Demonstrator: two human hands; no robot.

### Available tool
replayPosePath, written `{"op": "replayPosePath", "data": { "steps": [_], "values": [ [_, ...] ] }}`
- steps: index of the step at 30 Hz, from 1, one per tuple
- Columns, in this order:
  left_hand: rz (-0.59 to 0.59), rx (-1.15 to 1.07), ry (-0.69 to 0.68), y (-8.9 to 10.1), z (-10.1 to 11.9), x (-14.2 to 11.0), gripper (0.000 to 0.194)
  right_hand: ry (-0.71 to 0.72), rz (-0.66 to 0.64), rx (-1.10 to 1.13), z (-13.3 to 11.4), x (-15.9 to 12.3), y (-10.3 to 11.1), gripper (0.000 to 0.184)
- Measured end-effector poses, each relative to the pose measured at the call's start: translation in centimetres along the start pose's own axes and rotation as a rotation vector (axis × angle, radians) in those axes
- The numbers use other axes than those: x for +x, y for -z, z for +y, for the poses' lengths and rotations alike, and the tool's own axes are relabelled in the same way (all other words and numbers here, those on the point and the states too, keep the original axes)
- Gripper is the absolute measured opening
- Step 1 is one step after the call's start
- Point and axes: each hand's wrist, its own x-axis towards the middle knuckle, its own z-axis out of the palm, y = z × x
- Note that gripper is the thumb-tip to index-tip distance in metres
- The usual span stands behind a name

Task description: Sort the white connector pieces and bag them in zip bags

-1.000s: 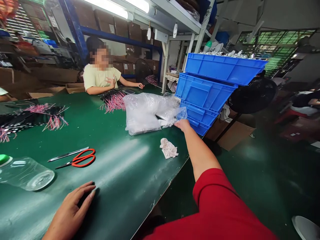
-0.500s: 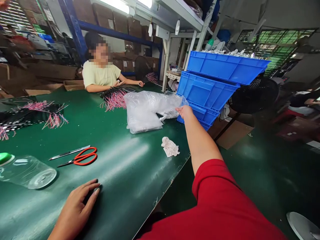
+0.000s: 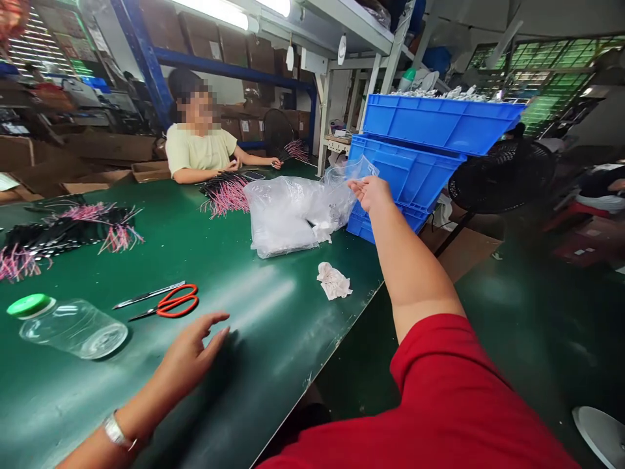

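Observation:
My right hand pinches the edge of a clear plastic bag and holds it up in front of the blue crates. Small pale pieces seem to lie in its lower part. Touching it on the left is a larger, cloudy plastic bag lying on the table. My left hand hovers over the green tabletop with thumb and fingers apart, holding nothing. Nearest to it are scissors with orange handles and a slim metal tool. A crumpled tissue sits near the table edge.
Stacked blue crates stand at the table's right end, the top one full of white parts. A clear bottle with green cap lies at left. Bundles of black and pink wires lie behind. A co-worker sits across, near a fan.
My right hand has lifted the clear bag's edge up and slightly right. My left hand has risen off the table and moved right and forward, its fingers spreading.

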Motion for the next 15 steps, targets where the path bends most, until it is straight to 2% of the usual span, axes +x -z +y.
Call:
{"op": "replayPosePath", "data": {
  "steps": [3,5,9,12,15],
  "values": [
    [-0.032,-0.018,-0.065,0.2,4.1,3.2,0.066,0.046,-0.076,0.053,-1.7,-1.8,-0.7,0.023],
    [-0.033,-0.028,-0.155,0.5,6.8,5.6,0.071,0.076,-0.126,0.044,-2.7,-3.0,-1.3,0.021],
    [-0.048,-0.036,-0.283,1.4,11.3,10.0,0.081,0.138,-0.233,0.016,-4.4,-5.3,-2.4,0.021],
    [0.007,-0.06,-0.262,2.4,13.9,12.4,0.092,0.21,-0.332,-0.016,-6.0,-6.9,-3.0,0.021],
    [0.016,-0.165,-0.194,3.1,15.6,13.6,0.101,0.311,-0.45,-0.05,-7.8,-8.5,-3.8,0.021]
  ]
}}
